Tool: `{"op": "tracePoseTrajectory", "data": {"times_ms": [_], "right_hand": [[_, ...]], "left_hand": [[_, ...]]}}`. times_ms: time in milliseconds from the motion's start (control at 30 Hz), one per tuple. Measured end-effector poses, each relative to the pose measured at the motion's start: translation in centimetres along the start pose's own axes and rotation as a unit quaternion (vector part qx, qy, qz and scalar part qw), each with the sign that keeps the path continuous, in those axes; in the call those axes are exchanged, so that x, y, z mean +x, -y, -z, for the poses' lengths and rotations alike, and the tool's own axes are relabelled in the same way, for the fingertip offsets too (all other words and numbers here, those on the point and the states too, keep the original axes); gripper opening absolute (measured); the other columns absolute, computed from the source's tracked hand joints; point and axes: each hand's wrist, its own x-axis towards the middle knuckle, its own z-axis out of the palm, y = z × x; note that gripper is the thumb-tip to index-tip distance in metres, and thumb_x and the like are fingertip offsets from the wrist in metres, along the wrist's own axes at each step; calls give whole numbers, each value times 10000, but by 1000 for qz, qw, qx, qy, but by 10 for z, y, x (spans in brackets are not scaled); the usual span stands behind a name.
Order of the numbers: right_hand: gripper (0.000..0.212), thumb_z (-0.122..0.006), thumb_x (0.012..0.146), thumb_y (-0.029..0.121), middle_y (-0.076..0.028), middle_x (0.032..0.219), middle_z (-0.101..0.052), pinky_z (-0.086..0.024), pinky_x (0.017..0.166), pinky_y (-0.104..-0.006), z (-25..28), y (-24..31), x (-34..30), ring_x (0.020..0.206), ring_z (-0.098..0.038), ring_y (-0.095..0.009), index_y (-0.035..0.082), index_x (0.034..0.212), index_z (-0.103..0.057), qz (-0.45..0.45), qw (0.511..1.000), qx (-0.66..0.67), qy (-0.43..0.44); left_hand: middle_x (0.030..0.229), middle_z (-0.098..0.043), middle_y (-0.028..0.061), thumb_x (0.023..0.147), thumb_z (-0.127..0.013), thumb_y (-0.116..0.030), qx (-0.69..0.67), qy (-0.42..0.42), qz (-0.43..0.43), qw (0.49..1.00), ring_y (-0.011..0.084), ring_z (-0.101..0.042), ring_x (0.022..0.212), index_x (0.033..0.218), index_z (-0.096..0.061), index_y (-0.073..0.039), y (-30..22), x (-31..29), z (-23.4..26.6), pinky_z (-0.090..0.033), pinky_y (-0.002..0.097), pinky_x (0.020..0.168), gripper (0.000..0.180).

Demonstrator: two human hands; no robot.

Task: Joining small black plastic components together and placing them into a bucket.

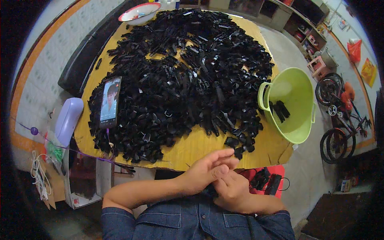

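My left hand [211,167] and my right hand [233,187] meet just over the near edge of the yellow table [188,147], close to my body. The left fingers curve together toward the right hand, and its thumb presses near the right thumb. My right hand is closed, its fingers mostly tucked from sight. Whatever lies between them, if anything, is hidden. Beyond them a wide heap of small black plastic pieces [160,94] covers most of the table. A few loose black pieces [240,145] lie nearest my hands.
A green plastic basket [296,124] at the right holds a few black strips [282,110]. A lit smartphone [110,102] leans on the heap, its cable trailing. At the back stands a red-rimmed bowl [140,16]. Black items rest on a red surface [282,172]; bicycles [340,120] stand far right.
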Motion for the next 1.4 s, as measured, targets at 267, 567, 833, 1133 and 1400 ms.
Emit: {"op": "tracePoseTrajectory", "data": {"times_ms": [267,567,833,1133,1400], "right_hand": [[305,-648,662,-31,-132,891,-609,-474,688,-383,71,-69,20,832,-588,-289,48,952,-598,-156,950,-194,-187],[487,-702,736,273,-193,1150,-520,-341,935,-446,105,-153,33,1075,-469,-351,40,1124,-522,-268,837,-397,-263],[229,-645,725,22,-132,1050,-562,-424,767,-385,44,-101,24,909,-523,-289,63,945,-592,-10,935,-227,-273],[299,-704,719,217,-96,724,-602,-473,613,-361,-15,-91,77,705,-593,-264,70,944,-574,-181,975,-107,-71],[340,-643,692,113,-101,795,-601,-475,650,-386,-12,-87,88,756,-588,-285,71,1016,-551,-228,953,-186,-65]], "left_hand": [[1318,-412,142,801,-620,-387,448,-114,-212,861,271,-363,1255,1234,-466,-66,0,33,13,-291,419,1033,561],[1281,-445,112,726,-624,-414,772,13,-269,576,341,-316,1268,1059,-590,-97,49,101,-7,-258,466,1051,460],[1128,-509,70,703,-598,-235,755,22,-339,561,286,-466,1101,947,-583,-101,42,60,29,-393,431,942,279],[1119,-508,32,717,-572,-223,835,15,-290,467,237,-453,1073,985,-586,-136,-23,12,70,-347,409,958,282],[985,-527,-7,657,-640,-184,845,-56,-332,414,182,-491,883,840,-614,-161,-24,3,69,-403,342,744,186]]}}
